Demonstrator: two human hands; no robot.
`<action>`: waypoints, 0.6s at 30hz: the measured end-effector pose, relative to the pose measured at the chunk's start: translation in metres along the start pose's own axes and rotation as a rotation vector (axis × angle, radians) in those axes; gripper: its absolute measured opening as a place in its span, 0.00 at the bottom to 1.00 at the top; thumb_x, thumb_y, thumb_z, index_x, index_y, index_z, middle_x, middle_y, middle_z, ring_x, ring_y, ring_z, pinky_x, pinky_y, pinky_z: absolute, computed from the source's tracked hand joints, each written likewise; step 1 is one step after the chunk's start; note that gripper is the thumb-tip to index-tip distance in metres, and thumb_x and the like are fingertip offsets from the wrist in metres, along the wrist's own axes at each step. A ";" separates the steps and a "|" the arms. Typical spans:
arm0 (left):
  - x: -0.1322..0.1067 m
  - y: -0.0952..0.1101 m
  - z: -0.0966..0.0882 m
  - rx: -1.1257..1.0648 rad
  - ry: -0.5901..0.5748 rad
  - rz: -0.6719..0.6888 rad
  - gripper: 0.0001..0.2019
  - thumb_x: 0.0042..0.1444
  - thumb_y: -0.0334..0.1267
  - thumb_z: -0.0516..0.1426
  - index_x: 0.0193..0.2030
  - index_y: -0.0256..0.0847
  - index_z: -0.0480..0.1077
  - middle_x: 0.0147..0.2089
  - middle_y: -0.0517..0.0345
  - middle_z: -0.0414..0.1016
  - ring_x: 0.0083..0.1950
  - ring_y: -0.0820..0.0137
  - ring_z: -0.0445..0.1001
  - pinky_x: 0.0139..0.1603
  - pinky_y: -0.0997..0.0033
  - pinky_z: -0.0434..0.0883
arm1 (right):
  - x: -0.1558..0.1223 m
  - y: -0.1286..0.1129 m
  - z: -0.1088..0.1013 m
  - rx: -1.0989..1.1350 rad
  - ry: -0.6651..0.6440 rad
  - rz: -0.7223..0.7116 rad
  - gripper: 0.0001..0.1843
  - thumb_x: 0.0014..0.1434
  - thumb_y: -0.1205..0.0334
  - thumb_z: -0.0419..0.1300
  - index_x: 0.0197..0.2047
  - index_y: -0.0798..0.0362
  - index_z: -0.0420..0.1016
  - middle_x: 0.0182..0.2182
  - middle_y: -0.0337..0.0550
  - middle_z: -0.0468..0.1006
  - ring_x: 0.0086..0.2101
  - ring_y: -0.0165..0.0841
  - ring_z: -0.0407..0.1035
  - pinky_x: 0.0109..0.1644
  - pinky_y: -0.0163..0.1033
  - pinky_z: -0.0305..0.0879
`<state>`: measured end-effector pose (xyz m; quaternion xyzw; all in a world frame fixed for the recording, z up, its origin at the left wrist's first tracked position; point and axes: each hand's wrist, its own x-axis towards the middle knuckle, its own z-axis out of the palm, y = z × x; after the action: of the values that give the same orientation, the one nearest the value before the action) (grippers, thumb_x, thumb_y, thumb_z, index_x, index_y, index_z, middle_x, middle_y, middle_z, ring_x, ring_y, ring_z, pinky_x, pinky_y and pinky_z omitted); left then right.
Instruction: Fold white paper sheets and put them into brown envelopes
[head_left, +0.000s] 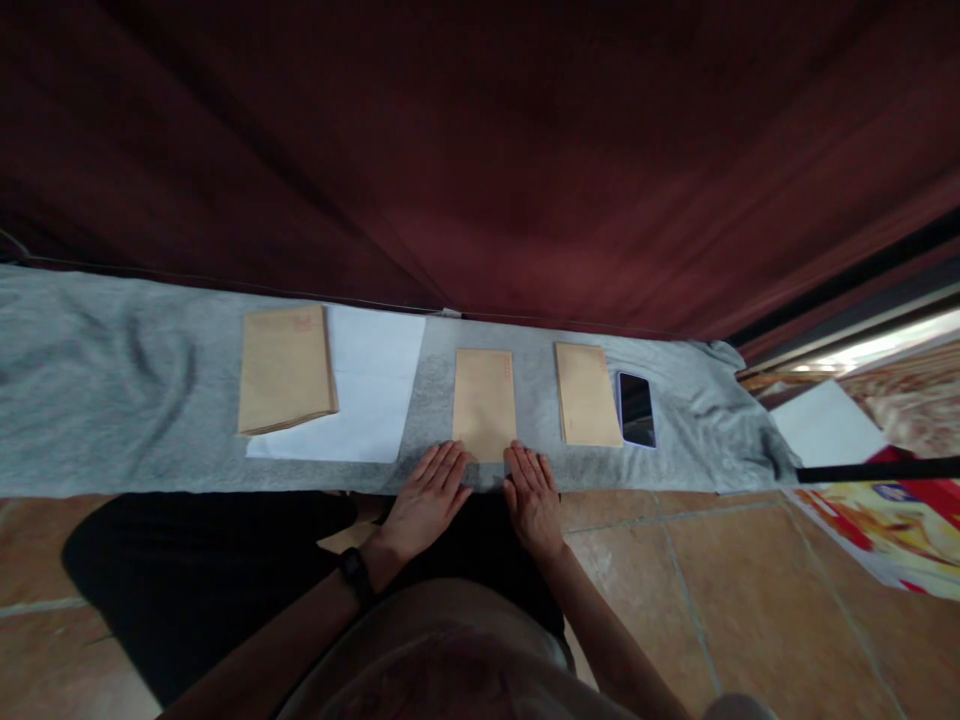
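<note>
A single brown envelope [484,405] lies flat in front of me, with small red print at its upper right. My left hand [431,497] rests palm down at its lower left corner, fingers stretched out. At the lower right corner lies my right hand [534,500], also flat, its fingertips touching the edge. Off to the left, a thick stack of brown envelopes [285,368] sits partly on white paper [375,385]. To the right is a smaller pile of brown envelopes [588,395], with a phone [637,410] beside it, dark screen up.
Grey cloth [150,390] covers the long narrow surface. A dark red curtain [480,180] hangs along its far side. At the far right are a white sheet [829,425] and a colourful printed bag [900,530]. Tiled floor [675,590] shows below.
</note>
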<state>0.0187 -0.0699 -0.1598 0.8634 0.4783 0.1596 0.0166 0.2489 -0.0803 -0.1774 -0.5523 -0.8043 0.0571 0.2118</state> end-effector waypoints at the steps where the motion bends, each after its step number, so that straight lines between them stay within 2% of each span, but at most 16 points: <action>1: 0.005 0.003 -0.001 -0.008 -0.011 -0.007 0.24 0.70 0.43 0.49 0.68 0.34 0.63 0.70 0.42 0.65 0.73 0.57 0.60 0.75 0.51 0.56 | 0.000 0.000 0.001 -0.003 0.001 0.001 0.29 0.73 0.60 0.45 0.75 0.51 0.49 0.69 0.49 0.61 0.68 0.42 0.56 0.72 0.57 0.51; 5: 0.032 0.015 0.003 -0.048 -0.075 0.006 0.25 0.71 0.44 0.47 0.70 0.35 0.60 0.72 0.46 0.61 0.74 0.61 0.57 0.76 0.53 0.54 | -0.001 0.000 0.004 -0.021 -0.002 0.002 0.29 0.73 0.61 0.46 0.74 0.52 0.51 0.69 0.50 0.61 0.68 0.41 0.55 0.72 0.56 0.50; 11: 0.068 0.027 0.023 -0.062 -0.146 0.079 0.28 0.72 0.47 0.44 0.73 0.35 0.55 0.76 0.50 0.54 0.76 0.65 0.51 0.77 0.57 0.47 | -0.001 0.001 0.006 -0.038 0.017 -0.008 0.28 0.72 0.64 0.47 0.73 0.55 0.53 0.67 0.51 0.65 0.68 0.39 0.55 0.72 0.55 0.50; 14: 0.071 0.027 0.027 -0.044 -0.141 0.083 0.29 0.72 0.49 0.43 0.74 0.35 0.54 0.76 0.49 0.52 0.77 0.65 0.49 0.77 0.58 0.45 | -0.001 0.001 0.006 -0.038 0.044 -0.013 0.28 0.72 0.65 0.48 0.73 0.55 0.55 0.67 0.50 0.65 0.68 0.39 0.55 0.72 0.55 0.50; 18: 0.060 0.024 0.023 -0.030 -0.122 0.080 0.30 0.71 0.50 0.44 0.74 0.34 0.53 0.76 0.48 0.52 0.77 0.64 0.48 0.77 0.57 0.46 | 0.000 0.000 0.003 -0.017 0.038 -0.008 0.28 0.72 0.64 0.48 0.73 0.53 0.54 0.67 0.49 0.65 0.68 0.39 0.56 0.72 0.54 0.51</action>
<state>0.0746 -0.0298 -0.1615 0.8896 0.4391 0.1145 0.0522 0.2475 -0.0802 -0.1802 -0.5519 -0.8027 0.0388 0.2227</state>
